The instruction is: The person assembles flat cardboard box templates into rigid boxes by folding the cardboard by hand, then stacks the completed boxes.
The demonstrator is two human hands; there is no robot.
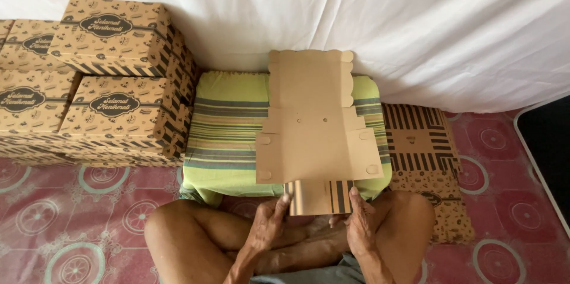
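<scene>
Flat box blank (317, 135), lengthwise away, hands (267, 224) gripping

A flat, unfolded brown cardboard box blank (314, 129) lies in the middle. Far left, folded brown cardboard boxes with black stripes and dark oval labels (113, 76) stand stacked. Right, flat printed blanks (424, 159) lie piled.

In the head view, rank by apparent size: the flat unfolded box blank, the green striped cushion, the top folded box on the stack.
1. Green striped cushion, partly covered.
2. Flat unfolded box blank.
3. Top folded box, farther off, so true size is unsure.
</scene>
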